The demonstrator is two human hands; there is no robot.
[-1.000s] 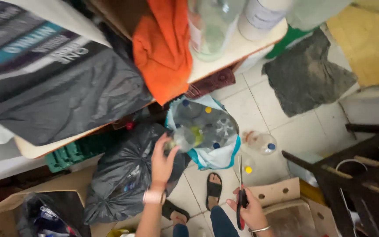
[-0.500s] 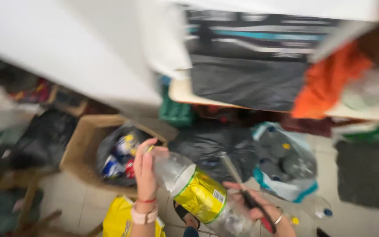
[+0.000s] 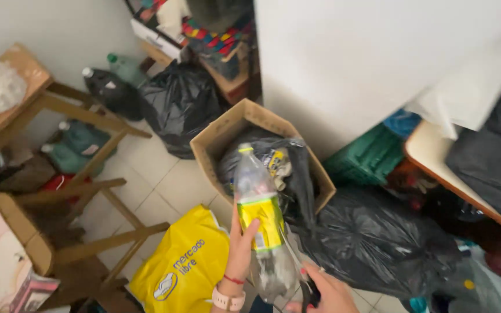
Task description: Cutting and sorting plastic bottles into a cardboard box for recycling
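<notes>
We hold a clear plastic bottle [image 3: 258, 217] upright in the lower middle of the frame, its cap end pointing up toward the cardboard box [image 3: 227, 130] behind it. Our left hand [image 3: 240, 246] wraps the bottle from its left side, thumb laid across the yellow label, so the fingers are closed on the bottle's mid-body; that grip keeps it steady and vertical. Our right hand [image 3: 327, 293] sits at the bottom edge, just right of the bottle's base, fingers curled around a dark slim object that we cannot identify; whether it also touches the bottle we cannot tell.

The bottle thus lies between the two hands, in the left one and just beside the right. The box stands open at centre frame, lined with a dark bag that holds other packaging, which keeps loose items gathered in one container. A yellow bag [image 3: 184, 264] lies on the tiled floor at lower left of the bottle, and a full black sack [image 3: 372, 237] rests to the lower right, touching the box. Wooden trestle legs [image 3: 88, 191] fill the left side.
</notes>
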